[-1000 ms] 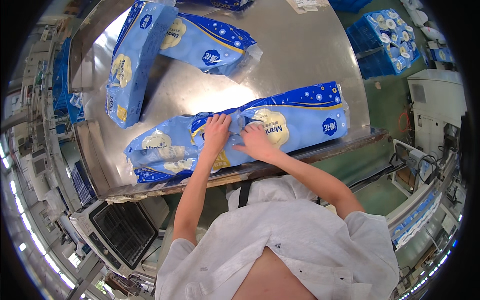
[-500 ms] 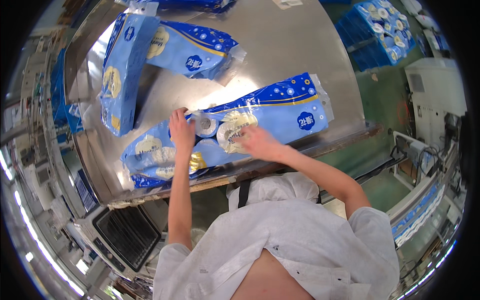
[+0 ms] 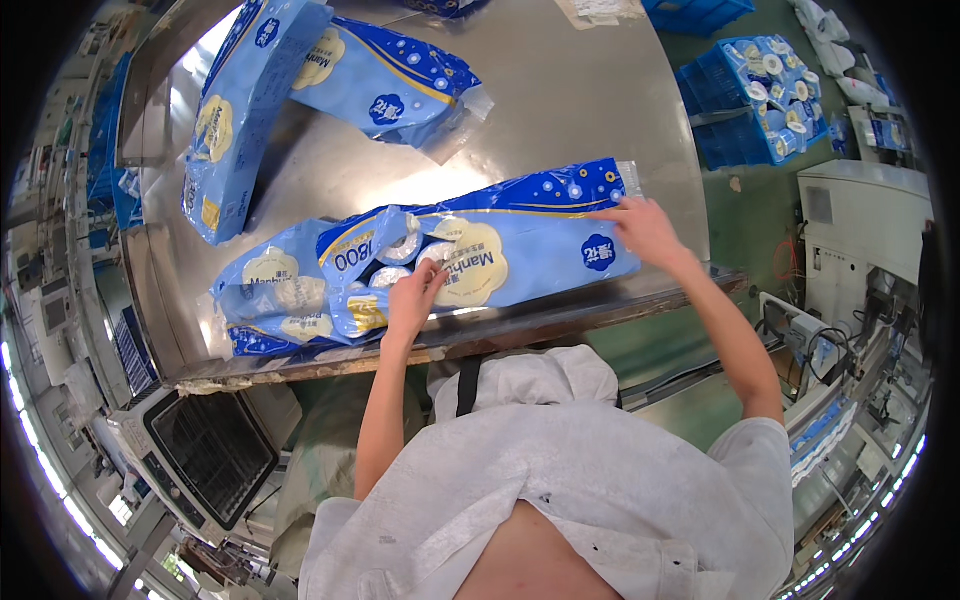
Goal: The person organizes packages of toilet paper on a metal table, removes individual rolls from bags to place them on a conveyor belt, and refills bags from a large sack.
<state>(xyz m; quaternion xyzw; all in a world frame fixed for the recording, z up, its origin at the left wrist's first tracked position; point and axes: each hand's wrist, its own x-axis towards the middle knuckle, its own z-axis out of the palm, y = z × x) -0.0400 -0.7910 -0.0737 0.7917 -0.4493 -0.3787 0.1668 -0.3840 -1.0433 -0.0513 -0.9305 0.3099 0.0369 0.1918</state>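
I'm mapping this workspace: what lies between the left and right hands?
In the head view, a stretch of the opened blue package lies between the left hand and the right hand, with its cream emblem nearer the left.

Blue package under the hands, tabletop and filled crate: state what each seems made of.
Blue package: thin, glossy plastic film, judging by its creases and highlights. Tabletop: probably bare metal, smooth grey with bright glare. Crate: likely rigid plastic, uniformly blue; its finish is unclear.
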